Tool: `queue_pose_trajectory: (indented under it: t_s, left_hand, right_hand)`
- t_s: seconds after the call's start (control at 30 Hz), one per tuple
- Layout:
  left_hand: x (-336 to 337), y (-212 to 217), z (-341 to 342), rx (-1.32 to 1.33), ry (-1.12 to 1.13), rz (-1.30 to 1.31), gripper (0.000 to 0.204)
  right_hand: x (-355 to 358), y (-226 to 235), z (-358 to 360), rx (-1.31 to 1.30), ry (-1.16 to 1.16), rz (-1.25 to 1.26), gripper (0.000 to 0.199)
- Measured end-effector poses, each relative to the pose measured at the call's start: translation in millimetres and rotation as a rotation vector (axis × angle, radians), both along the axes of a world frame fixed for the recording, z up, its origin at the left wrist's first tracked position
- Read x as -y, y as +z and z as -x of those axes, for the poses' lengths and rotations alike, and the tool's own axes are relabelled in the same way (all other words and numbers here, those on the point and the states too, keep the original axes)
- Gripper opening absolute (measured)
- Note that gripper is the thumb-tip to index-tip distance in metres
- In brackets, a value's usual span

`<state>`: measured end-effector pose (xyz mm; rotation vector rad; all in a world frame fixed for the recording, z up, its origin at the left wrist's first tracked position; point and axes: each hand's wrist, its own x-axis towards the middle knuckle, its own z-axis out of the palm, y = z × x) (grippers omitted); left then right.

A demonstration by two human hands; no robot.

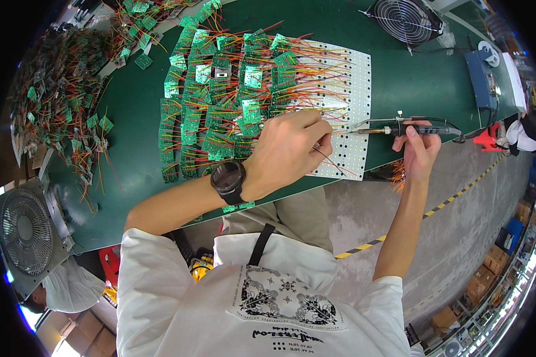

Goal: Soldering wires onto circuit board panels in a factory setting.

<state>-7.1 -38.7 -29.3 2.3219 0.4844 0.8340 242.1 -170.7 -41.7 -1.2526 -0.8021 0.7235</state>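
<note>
My left hand [289, 147], with a black watch on its wrist, is closed in a pinch on thin wires [333, 162] over the white perforated board [361, 77]. In my right hand [420, 149] is a soldering iron [426, 129] with a black handle and a thin metal guide tube along it. Its tip points left, at the board's right part close to my left fingers; whether it touches is too small to tell. Rows of green circuit boards [251, 77] with red and yellow wires lie over the board's left side and beyond. My left hand hides some of them.
A heap of wired circuit boards [59, 89] covers the table's left end. A small fan [405, 21] stands at the back right, near a blue device with a spool [482, 77]. A larger fan [25, 223] is at lower left. The green table's [125, 208] front edge runs before me.
</note>
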Motion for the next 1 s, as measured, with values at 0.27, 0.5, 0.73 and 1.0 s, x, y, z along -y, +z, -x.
queue_pose_trajectory:
  t_s: [0.27, 0.5, 0.73, 1.0]
  left_hand:
    - [-0.7, -2.4, -0.6, 0.015, -0.004, 0.015, 0.009]
    - [-1.9, -4.5, 0.4, -0.002, -0.014, 0.005, 0.009]
    - [-1.4, -4.2, 0.9, -0.012, -0.017, 0.0, 0.009]
    - [-1.1, -4.8, 1.1, -0.012, -0.015, -0.012, 0.009]
  right_hand:
    - [-0.3, 1.4, 2.2, 0.045, 0.015, 0.023, 0.02]
    - [0.9, -0.2, 1.3, 0.071, 0.052, 0.026, 0.021]
    - [0.0, 1.7, 4.6, 0.07, 0.01, 0.048, 0.022]
    - [-0.7, 1.8, 4.2, 0.091, 0.024, 0.055, 0.021]
